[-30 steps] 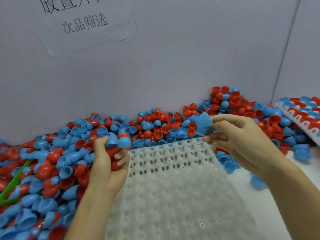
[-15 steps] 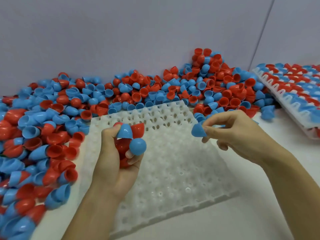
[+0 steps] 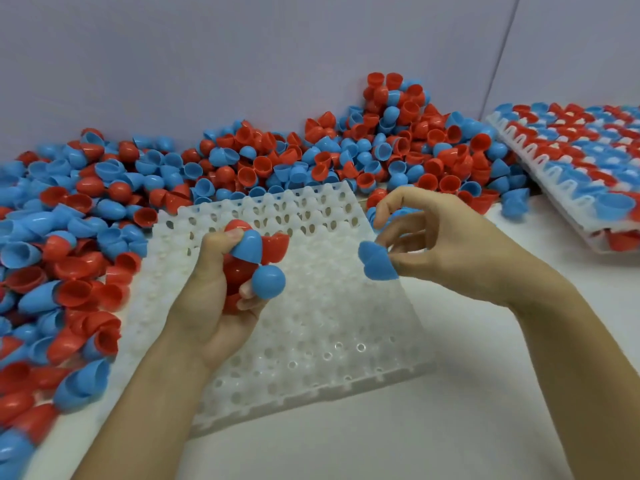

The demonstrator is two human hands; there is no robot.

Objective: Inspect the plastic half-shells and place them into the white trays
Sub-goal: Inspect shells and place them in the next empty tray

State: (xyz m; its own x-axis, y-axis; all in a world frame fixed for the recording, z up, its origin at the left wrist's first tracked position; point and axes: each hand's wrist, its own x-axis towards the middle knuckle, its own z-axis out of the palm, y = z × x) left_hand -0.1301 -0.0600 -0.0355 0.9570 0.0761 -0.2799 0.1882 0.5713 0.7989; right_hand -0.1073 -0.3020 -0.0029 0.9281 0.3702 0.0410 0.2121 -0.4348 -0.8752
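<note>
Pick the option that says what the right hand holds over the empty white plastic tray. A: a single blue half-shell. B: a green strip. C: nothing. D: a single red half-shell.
A: the right hand pinches one blue plastic half-shell at its fingertips, above the empty white plastic tray.

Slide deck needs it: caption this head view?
Left hand grips several half-shells; right hand pinches a blue half-shell above the white tray.

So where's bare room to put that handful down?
Bare table runs along the empty tray's near and right edges, up to the filled tray. The empty tray's cells are free too. Crowded: the shell pile left of and behind it.
</note>
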